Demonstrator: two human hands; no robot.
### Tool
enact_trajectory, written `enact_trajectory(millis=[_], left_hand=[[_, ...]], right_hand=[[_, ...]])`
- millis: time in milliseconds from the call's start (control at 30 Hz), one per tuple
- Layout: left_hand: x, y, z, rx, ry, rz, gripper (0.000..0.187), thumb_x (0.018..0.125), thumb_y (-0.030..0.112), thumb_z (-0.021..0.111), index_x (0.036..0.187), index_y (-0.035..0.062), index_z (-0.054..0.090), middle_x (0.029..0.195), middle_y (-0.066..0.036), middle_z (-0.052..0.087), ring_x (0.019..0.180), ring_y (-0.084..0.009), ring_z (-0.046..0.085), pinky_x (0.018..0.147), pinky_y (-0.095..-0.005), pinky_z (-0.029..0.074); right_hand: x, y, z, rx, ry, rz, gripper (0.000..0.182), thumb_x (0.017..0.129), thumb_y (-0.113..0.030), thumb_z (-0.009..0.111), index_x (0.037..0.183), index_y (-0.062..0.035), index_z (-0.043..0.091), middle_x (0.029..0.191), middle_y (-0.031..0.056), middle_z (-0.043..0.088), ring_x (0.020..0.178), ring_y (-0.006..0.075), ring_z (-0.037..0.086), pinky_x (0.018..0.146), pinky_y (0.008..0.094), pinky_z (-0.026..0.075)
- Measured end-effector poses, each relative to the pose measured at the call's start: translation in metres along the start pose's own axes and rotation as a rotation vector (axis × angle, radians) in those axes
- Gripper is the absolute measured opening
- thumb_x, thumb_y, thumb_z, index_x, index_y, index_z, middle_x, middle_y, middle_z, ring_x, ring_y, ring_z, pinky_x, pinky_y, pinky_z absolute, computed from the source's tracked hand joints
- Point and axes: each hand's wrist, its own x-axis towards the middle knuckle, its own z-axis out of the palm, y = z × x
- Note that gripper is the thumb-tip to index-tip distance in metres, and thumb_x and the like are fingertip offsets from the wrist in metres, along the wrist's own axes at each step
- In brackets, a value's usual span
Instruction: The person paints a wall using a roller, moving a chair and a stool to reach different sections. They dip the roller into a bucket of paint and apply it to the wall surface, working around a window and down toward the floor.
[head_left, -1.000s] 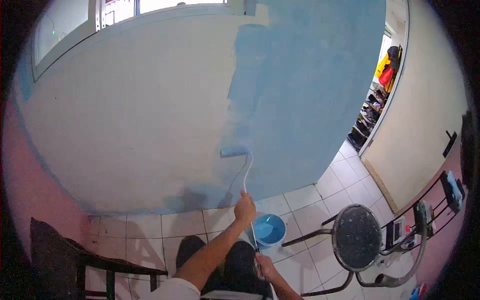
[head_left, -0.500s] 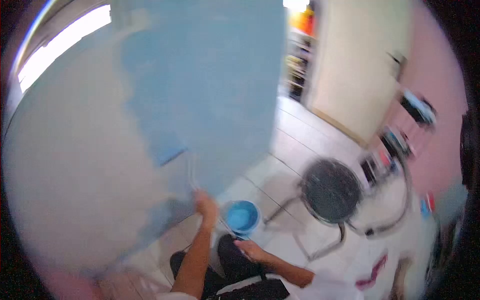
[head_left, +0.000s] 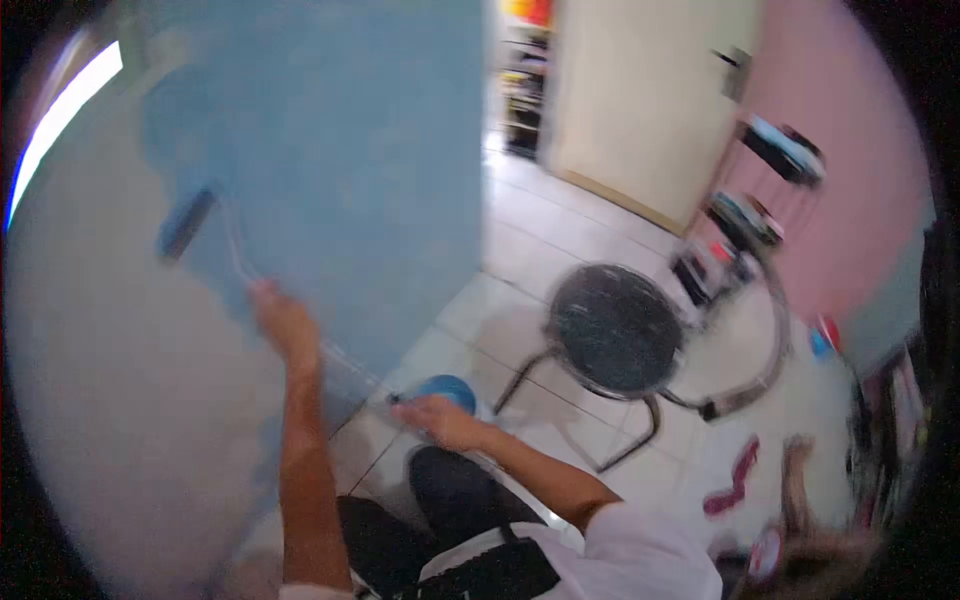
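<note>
A paint roller with a long thin handle lies against the wall, its head at the border between blue paint and bare grey surface. My left hand is closed around the upper handle, just below the wire frame. Lower down, my right hand grips the dark end of the handle. Behind that hand stands a bucket of blue paint, partly hidden by it. The wall is blue across its right part and grey on the left.
A round black stool with metal legs stands on the tiled floor to the right. Beyond it are a pale door and a rack with items along the pink wall. A dark red object lies on the floor.
Both hands have moved up and left with the roller, whose head is now higher on the wall. The view has shifted right, and my right hand now covers part of the bucket.
</note>
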Motion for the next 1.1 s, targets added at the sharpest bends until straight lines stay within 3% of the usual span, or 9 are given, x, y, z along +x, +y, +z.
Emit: enact_trajectory(millis=[33, 67, 100, 167, 233, 333, 500, 833, 1100], left_hand=[[0.019, -0.022, 0.007, 0.208, 0.197, 0.255, 0.025, 0.090, 0.007, 0.038, 0.105, -0.0062, 0.051, 0.099, -0.019, 0.057, 0.091, -0.0304, 0.057, 0.081, -0.0404, 0.045], [0.031, 0.046, -0.045, -0.089, 0.043, -0.164, 0.024, 0.090, 0.008, 0.038, 0.103, -0.0057, 0.053, 0.098, -0.019, 0.057, 0.092, -0.0318, 0.056, 0.080, -0.0407, 0.044], [0.038, 0.031, -0.041, -0.003, 0.126, -0.079, 0.024, 0.092, 0.012, 0.037, 0.101, -0.0043, 0.052, 0.092, -0.021, 0.057, 0.087, -0.0340, 0.057, 0.077, -0.0423, 0.045], [0.039, 0.043, -0.067, -0.053, 0.023, -0.287, 0.025, 0.095, 0.019, 0.036, 0.101, -0.0009, 0.049, 0.080, -0.021, 0.058, 0.074, -0.0380, 0.058, 0.066, -0.0455, 0.046], [0.005, 0.022, -0.063, 0.030, -0.053, -0.353, 0.024, 0.095, 0.021, 0.036, 0.105, 0.0011, 0.043, 0.071, -0.022, 0.058, 0.070, -0.0401, 0.059, 0.059, -0.0482, 0.046], [-0.090, -0.028, -0.042, 0.185, -0.104, -0.336, 0.028, 0.094, 0.023, 0.038, 0.112, 0.0021, 0.042, 0.063, -0.020, 0.058, 0.060, -0.0408, 0.059, 0.053, -0.0512, 0.045], [-0.196, -0.068, -0.018, 0.088, -0.194, -0.521, 0.026, 0.092, 0.023, 0.042, 0.108, 0.0026, 0.044, 0.067, -0.023, 0.059, 0.064, -0.0428, 0.058, 0.056, -0.0532, 0.045], [0.043, 0.025, -0.106, 0.026, 0.107, -0.273, 0.024, 0.094, 0.027, 0.040, 0.095, 0.0032, 0.045, 0.067, -0.022, 0.057, 0.065, -0.0426, 0.057, 0.056, -0.0511, 0.043], [-0.177, -0.076, -0.035, 0.128, -0.175, -0.518, 0.026, 0.092, 0.023, 0.044, 0.103, 0.0006, 0.046, 0.067, -0.021, 0.058, 0.062, -0.0412, 0.058, 0.055, -0.0509, 0.045]], right_hand=[[0.024, -0.017, -0.011, 0.118, -0.070, 0.114, 0.034, 0.088, -0.031, 0.051, 0.106, -0.0027, 0.057, 0.074, 0.0145, 0.054, 0.070, 0.0252, 0.055, 0.061, 0.0395, 0.043], [0.043, -0.032, -0.018, 0.259, -0.215, 0.342, 0.033, 0.085, -0.022, 0.052, 0.112, -0.0029, 0.052, 0.078, 0.0169, 0.054, 0.071, 0.0279, 0.055, 0.061, 0.0407, 0.042], [0.062, -0.047, -0.024, 0.363, -0.337, 0.587, 0.038, 0.081, -0.014, 0.054, 0.117, -0.0031, 0.048, 0.081, 0.0193, 0.054, 0.071, 0.0305, 0.055, 0.060, 0.0420, 0.042], [0.067, -0.037, 0.008, 0.100, -0.193, 0.340, 0.023, 0.086, -0.025, 0.046, 0.096, -0.0045, 0.045, 0.066, 0.0137, 0.051, 0.055, 0.0263, 0.050, 0.050, 0.0367, 0.040], [0.003, -0.010, 0.058, 0.030, 0.041, -0.027, 0.053, 0.093, -0.046, 0.039, 0.061, -0.0046, 0.050, 0.042, 0.0068, 0.047, 0.035, 0.0203, 0.046, 0.038, 0.0316, 0.036], [-0.063, -0.039, 0.060, 0.446, -0.439, 0.814, 0.059, 0.092, -0.051, 0.034, 0.058, -0.0055, 0.049, 0.048, 0.0089, 0.050, 0.040, 0.0210, 0.049, 0.041, 0.0338, 0.035], [-0.148, -0.024, 0.088, 0.401, -0.453, 1.043, 0.061, 0.092, -0.053, 0.032, 0.058, -0.0056, 0.047, 0.050, 0.0078, 0.045, 0.045, 0.0206, 0.044, 0.046, 0.0345, 0.034], [0.081, -0.051, 0.077, 0.187, -0.092, 0.255, 0.039, 0.093, -0.034, 0.038, 0.070, -0.0039, 0.049, 0.050, 0.0104, 0.045, 0.044, 0.0267, 0.045, 0.044, 0.0410, 0.032], [-0.154, -0.010, 0.135, -0.056, -0.330, 0.210, 0.028, 0.086, -0.008, 0.048, 0.114, -0.0051, 0.048, 0.061, 0.0134, 0.049, 0.054, 0.0325, 0.052, 0.044, 0.0470, 0.036]])
